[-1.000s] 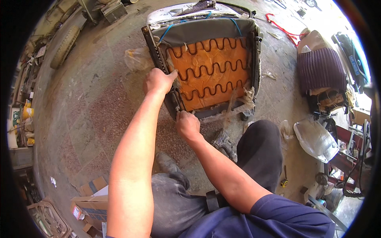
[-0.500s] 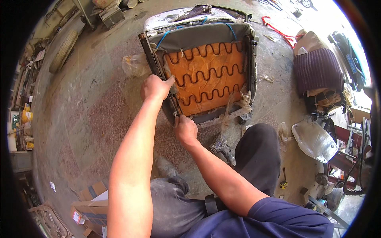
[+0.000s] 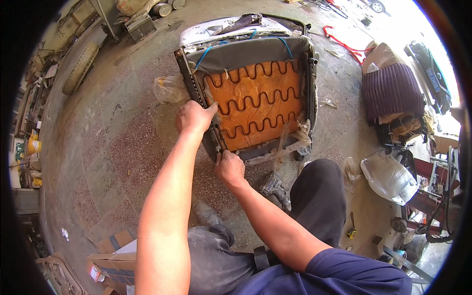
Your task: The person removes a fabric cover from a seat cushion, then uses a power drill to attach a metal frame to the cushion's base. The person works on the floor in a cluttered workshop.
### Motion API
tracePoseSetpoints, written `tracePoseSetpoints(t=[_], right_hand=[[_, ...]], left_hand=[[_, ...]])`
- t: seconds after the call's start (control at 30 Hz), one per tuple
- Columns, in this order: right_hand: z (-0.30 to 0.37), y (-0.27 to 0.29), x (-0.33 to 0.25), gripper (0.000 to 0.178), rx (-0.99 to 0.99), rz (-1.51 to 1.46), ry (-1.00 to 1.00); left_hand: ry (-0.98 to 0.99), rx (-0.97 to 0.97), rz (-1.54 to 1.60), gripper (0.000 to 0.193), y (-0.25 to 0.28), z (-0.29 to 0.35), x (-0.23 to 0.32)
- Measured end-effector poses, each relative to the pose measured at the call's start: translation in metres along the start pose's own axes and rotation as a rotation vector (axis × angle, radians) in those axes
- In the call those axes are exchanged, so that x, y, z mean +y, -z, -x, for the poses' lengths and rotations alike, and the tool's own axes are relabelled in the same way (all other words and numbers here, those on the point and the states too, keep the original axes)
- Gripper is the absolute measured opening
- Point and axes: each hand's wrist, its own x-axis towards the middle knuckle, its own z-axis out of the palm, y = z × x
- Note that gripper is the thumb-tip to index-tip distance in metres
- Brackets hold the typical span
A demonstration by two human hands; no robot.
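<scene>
An upturned car seat point(image 3: 260, 139) lies on the floor before me, its underside showing an orange panel crossed by dark wavy springs point(image 3: 255, 101). Along its left side runs a dark metal slide rail point(image 3: 187, 73). My left hand point(image 3: 193, 117) is closed round the middle of that rail, thumb on the inner side. Lower down, at the rail's near end, the fingers of my right hand point(image 3: 230, 167) are bent against the metal; its fingertips are partly hidden. Blue ties point(image 3: 286, 46) cross the grey fabric at the far end. Torn clear plastic point(image 3: 300, 135) clings to the near right corner.
A grey power tool, possibly a drill point(image 3: 271, 184), lies between the seat and my knee. To the right are a purple ribbed seat point(image 3: 393, 91), a red strap point(image 3: 339, 44) and a tape measure point(image 3: 352, 232). A tyre point(image 3: 81, 69) and a cardboard box point(image 3: 113, 265) are on the left.
The seat and both hands sit slightly lower in the picture, as does much of the surrounding floor. Both hands keep their places along the rail.
</scene>
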Motion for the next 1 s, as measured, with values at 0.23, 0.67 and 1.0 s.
tracePoseSetpoints(t=[0.23,0.67,1.0], right_hand=[[-0.002,-0.005,0.004,0.037,0.005,0.011,0.02],[-0.002,-0.011,0.005,0.036,0.084,0.028,0.02],[0.003,0.001,-0.004,0.036,-0.006,0.043,-0.024]], left_hand=[[0.006,0.0,-0.034,0.062,0.003,0.005,0.004],[0.029,-0.023,-0.044,0.061,0.006,0.003,0.005],[0.041,-0.02,-0.035,0.062,0.009,0.005,0.005]])
